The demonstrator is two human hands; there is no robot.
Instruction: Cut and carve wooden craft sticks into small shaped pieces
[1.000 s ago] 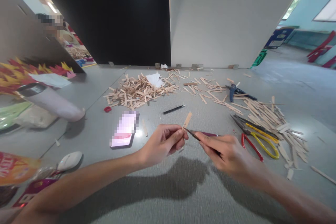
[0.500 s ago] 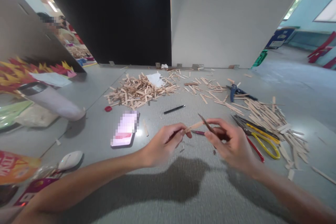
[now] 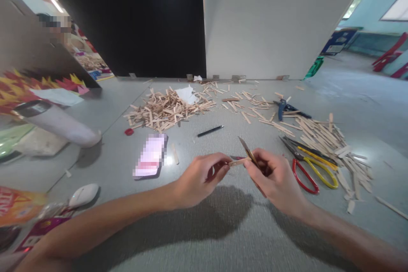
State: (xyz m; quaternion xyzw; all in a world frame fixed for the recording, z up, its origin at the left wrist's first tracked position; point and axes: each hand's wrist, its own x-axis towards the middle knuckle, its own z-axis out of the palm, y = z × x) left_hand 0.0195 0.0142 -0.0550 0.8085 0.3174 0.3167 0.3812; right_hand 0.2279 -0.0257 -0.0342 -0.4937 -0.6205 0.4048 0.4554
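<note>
Pinched between the thumb and fingers of my left hand [image 3: 204, 178] is one end of a small wooden stick [image 3: 238, 162]. My right hand [image 3: 276, 178] is closed around a knife [image 3: 250, 151], its pointed blade up and to the left. The right thumb touches the stick's other end. Behind the stick, a dark red, thin tool [image 3: 236, 157] lies partly hidden on the table. Beyond the hands is a black pen [image 3: 210, 131]. Pliers with red and yellow handles [image 3: 306, 159] lie right of my right hand.
A heap of wooden sticks [image 3: 165, 110] lies at the back, and more sticks [image 3: 318, 136] at the right near a blue clipper [image 3: 282, 108]. At left are a phone [image 3: 150, 155], a white mouse [image 3: 83, 195] and a tumbler [image 3: 60, 123]. Upright panels [image 3: 255, 21] stand behind.
The knife has tilted and moved slightly left and down with my right hand. The stick lies lower and flatter between the hands, and the right thumb now meets it. The view has shifted slightly.
</note>
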